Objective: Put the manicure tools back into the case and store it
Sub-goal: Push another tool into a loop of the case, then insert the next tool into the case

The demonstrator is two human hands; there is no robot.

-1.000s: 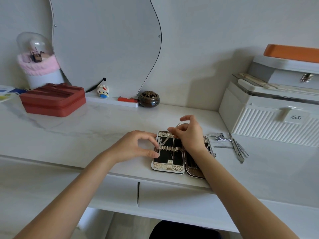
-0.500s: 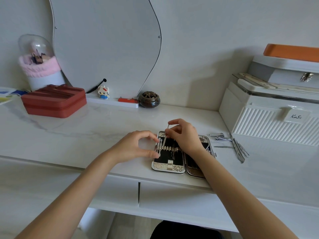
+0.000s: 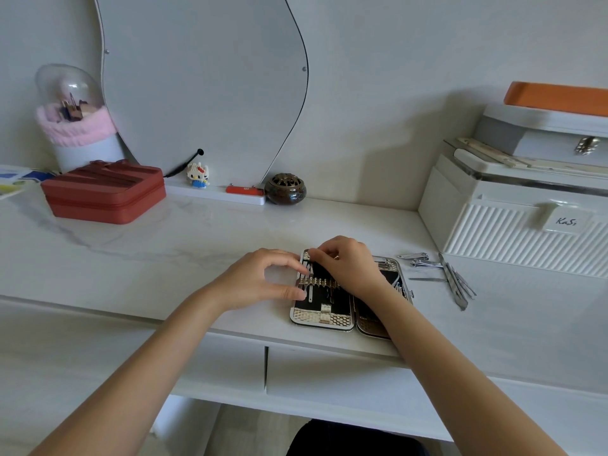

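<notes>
Manicure case (image 3: 320, 319) lay open near the desk's (image 3: 164, 245) front edge. Left hand (image 3: 260, 279) pinched its left rim; right hand (image 3: 350, 263) curled over the far slots, grip hidden. Loose tools (image 3: 455, 281) rested just right.

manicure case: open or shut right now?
Open. The manicure case lies flat on the desk, both halves spread, black lining and tool strap showing.
</notes>
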